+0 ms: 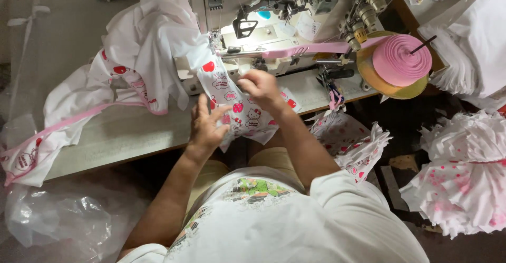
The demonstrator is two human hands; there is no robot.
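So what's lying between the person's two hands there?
In the head view, the white printed fabric piece spans the gap: the left hand presses its near end, the right hand holds it nearer the sewing machine.

Both hands on printed fabric at sewing machine (pixel 253 15)

Left hand (pixel 205 126) flat on white printed fabric piece (pixel 237 110) at desk (pixel 121 131) front edge; right hand (pixel 261 86) pinches it just beside needle area. Pink tape roll (pixel 401 57) at right.
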